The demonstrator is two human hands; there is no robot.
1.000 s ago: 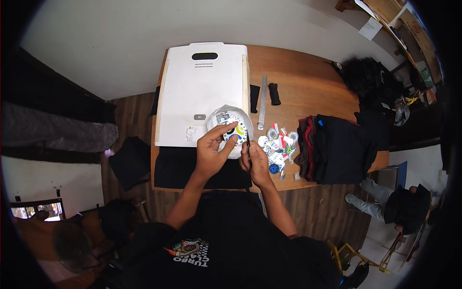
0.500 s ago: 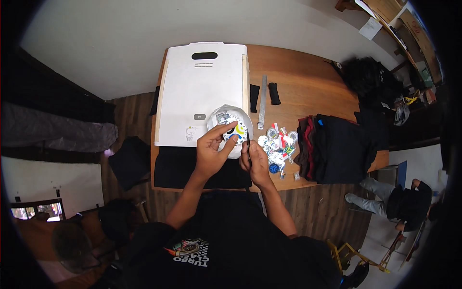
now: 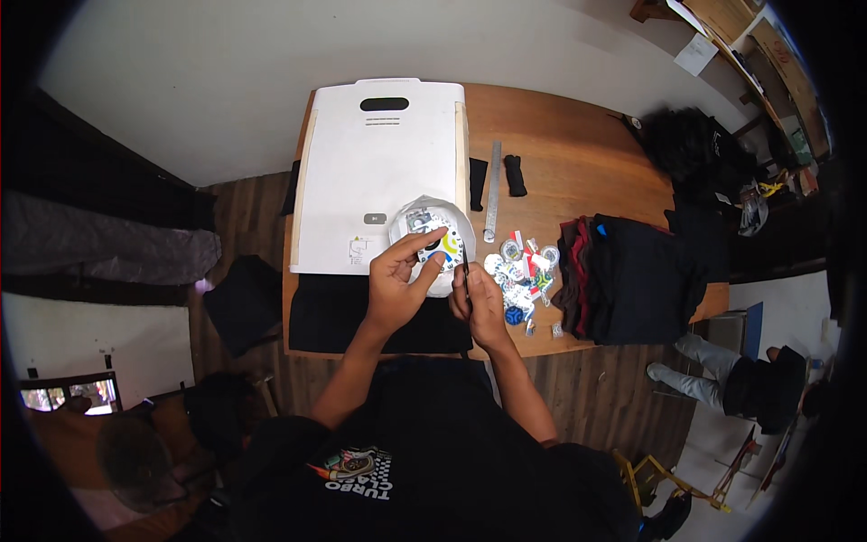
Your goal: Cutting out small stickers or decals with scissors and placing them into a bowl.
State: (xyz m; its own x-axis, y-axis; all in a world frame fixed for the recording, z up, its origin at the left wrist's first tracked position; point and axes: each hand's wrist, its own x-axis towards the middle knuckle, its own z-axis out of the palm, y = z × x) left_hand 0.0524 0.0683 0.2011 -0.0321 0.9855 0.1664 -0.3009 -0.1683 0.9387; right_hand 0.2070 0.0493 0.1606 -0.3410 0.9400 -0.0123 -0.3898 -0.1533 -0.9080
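A round, whitish translucent sheet (image 3: 436, 210) with a colourful circular print is held up over the near right corner of the white machine. My left hand (image 3: 397, 275) pinches it, thumb and fingers lying across the print. Against the sheet's right edge stand the dark, thin blades of what look like scissors (image 3: 466, 265). My right hand (image 3: 480, 296) is closed around them, its fingers hiding the handles. Just right of that hand lies a pile of cut printed pieces (image 3: 519, 280), with blue, red and green marks.
The white machine (image 3: 388, 158) with an oval slot covers the left of the wooden table (image 3: 560, 135). Black cloth (image 3: 361, 316) lies before it. A steel ruler (image 3: 493, 190), a black rolled bundle (image 3: 515, 176) and folded dark garments (image 3: 641, 280) are rightward. Another person (image 3: 768, 384) stands far right.
The printed sheet has turned slightly in my left hand. Both hands stay in nearly the same place. The person at far right has shifted their arms.
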